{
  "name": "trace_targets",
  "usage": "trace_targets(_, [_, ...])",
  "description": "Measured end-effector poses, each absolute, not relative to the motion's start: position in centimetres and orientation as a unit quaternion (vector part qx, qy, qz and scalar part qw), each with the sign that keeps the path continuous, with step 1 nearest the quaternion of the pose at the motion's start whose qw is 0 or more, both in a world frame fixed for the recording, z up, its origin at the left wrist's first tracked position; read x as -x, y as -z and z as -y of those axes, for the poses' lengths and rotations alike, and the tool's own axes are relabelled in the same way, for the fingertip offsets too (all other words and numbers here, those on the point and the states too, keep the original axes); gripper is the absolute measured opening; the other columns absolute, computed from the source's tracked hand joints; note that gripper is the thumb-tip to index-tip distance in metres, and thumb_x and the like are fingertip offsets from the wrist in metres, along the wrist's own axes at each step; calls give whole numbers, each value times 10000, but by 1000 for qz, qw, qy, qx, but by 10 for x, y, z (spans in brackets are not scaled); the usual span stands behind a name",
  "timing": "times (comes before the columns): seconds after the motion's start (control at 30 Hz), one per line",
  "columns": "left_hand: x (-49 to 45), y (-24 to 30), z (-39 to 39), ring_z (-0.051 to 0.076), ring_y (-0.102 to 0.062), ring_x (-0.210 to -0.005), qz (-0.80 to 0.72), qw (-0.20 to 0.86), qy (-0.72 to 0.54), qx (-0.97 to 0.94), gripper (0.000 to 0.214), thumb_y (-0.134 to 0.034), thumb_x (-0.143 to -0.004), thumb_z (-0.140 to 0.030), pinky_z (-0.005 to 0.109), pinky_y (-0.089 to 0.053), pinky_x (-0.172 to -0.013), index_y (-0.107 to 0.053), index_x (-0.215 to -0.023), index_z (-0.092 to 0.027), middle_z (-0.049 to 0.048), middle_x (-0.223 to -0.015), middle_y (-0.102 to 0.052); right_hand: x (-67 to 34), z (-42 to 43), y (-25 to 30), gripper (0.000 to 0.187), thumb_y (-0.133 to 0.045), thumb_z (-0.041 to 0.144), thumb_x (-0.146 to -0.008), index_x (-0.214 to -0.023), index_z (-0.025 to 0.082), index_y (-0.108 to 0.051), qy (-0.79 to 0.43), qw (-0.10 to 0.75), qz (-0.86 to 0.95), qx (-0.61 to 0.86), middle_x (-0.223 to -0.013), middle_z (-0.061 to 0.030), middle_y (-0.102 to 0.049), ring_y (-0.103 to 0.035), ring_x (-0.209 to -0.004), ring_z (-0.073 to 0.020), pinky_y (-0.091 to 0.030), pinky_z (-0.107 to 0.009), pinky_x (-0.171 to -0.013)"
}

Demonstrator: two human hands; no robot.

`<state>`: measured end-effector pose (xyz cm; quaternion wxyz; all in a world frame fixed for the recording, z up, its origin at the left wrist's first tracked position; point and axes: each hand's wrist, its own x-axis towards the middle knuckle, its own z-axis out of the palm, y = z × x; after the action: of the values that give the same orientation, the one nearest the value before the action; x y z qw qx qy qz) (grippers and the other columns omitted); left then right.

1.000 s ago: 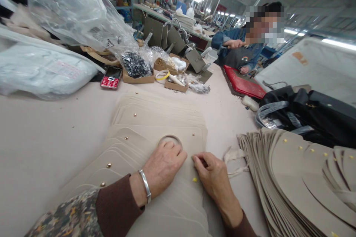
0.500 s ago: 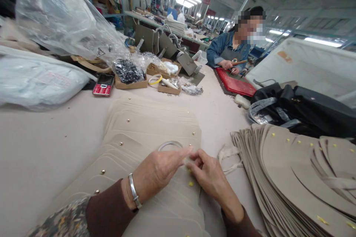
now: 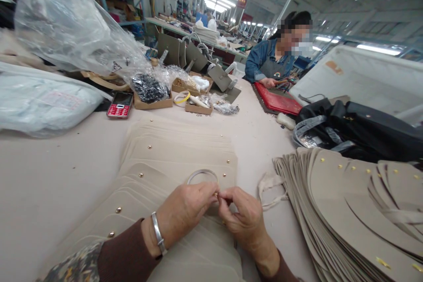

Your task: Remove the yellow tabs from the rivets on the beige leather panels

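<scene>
My left hand [image 3: 187, 207] is closed, its thumb and fingers pinched around the near side of a narrow roll of tape [image 3: 202, 172]. The roll's thin ring sticks up behind the knuckles. Tip to tip with it, my right hand [image 3: 244, 213] pinches what looks like the tape's end, a tiny yellowish bit mostly hidden by the fingers. Both hands hover over a fanned stack of beige bag panels [image 3: 185, 154] with small gold studs near the edges. A second stack of beige panels [image 3: 330, 194], with yellow tape bits, lies to the right.
Behind the panels are a red phone [image 3: 120, 105], small cardboard boxes [image 3: 153, 104] of parts and a yellow-white tape roll [image 3: 181, 97]. Plastic bags [image 3: 42, 97] lie left. Black bags [image 3: 363, 125] lie right. Across the table, a person [image 3: 271, 61] works at a red board [image 3: 277, 99].
My right hand has shifted slightly left and down, its fingertips now meeting the left hand's. My left fingers have curled from straighter to pinched. The view has shifted slightly.
</scene>
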<state>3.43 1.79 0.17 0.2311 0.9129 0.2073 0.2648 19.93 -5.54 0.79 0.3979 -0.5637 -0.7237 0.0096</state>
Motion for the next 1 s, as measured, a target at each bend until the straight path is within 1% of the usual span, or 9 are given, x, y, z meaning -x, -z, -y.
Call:
trace_targets(0.1, [-35, -3, -18, 123, -549, -581, -218, 221, -269, -911, 192, -364, -981, -180, 226, -397, -518, -485, -833, -191, -23, -688, -555, -194, 57, -9, 167, -515, 114, -806, -718, 190, -635, -51, 403, 682, 608, -616, -8, -647, -591, -540, -119, -457, -215, -551])
trace_targets(0.2, [-37, -4, -15, 129, -499, -557, -212, 192, -288, -914, 217, -349, -962, -142, 237, -369, -503, -473, -791, -191, -15, -667, -520, -192, 55, -8, 129, -567, 216, -790, -690, 179, -639, -207, 439, 563, 669, -555, 9, -623, -559, -467, -112, -449, -208, -472])
trace_targets(0.27, [-39, -5, -12, 135, -487, -564, -204, 170, -306, -914, 218, -341, -949, -117, 244, -365, -505, -476, -793, -189, -9, -670, -513, -196, 51, -5, 164, -606, 306, -772, -680, 171, -625, -314, 466, 458, 689, -501, 26, -592, -532, -417, -108, -447, -207, -421])
trace_targets(0.37, [-41, -4, -8, 149, -490, -587, -209, 134, -281, -927, 196, -366, -944, -103, 253, -388, -523, -489, -815, -183, -2, -684, -519, -210, 42, -1, 255, -668, 406, -727, -703, 156, -625, -383, 483, 367, 696, -499, 28, -590, -533, -402, -108, -469, -219, -411])
trace_targets(0.5, [-45, -1, -6, 193, -532, -678, -240, 88, -144, -956, 119, -468, -914, -100, 286, -453, -564, -506, -838, -183, 25, -763, -568, -227, 33, 2, 326, -679, 458, -744, -783, 134, -679, -369, 462, 392, 705, -568, 4, -627, -574, -459, -109, -490, -215, -464])
trace_targets(0.6, [-49, 0, -7, 230, -547, -759, -249, 79, -80, -962, 92, -486, -909, -111, 320, -488, -590, -514, -861, -185, 49, -822, -583, -228, 30, 3, 335, -634, 469, -786, -782, 140, -693, -335, 427, 434, 719, -563, -1, -629, -592, -485, -126, -505, -226, -494])
trace_targets(0.73, [-50, -2, -7, 229, -536, -785, -256, 91, -50, -961, 88, -479, -910, -110, 329, -498, -616, -515, -878, -184, 58, -853, -578, -223, 26, 4, 266, -571, 388, -837, -794, 161, -705, -239, 359, 511, 743, -566, -9, -656, -598, -486, -136, -482, -219, -500])
trace_targets(0.9, [-47, -6, -7, 220, -529, -784, -255, 96, -41, -961, 89, -491, -902, -96, 323, -490, -618, -512, -879, -180, 51, -860, -570, -221, 18, 3, 196, -534, 272, -839, -743, 191, -684, -133, 302, 585, 741, -685, -33, -716, -646, -601, -159, -462, -239, -598])
trace_targets(1.0, [-46, -4, -7, 227, -525, -790, -254, 98, -51, -961, 89, -493, -905, -104, 329, -476, -615, -511, -863, -180, 51, -854, -573, -224, 17, 3, 152, -558, 268, -823, -913, 195, -657, -133, 290, 577, 752, -643, -6, -699, -650, -581, -172, -467, -253, -590])
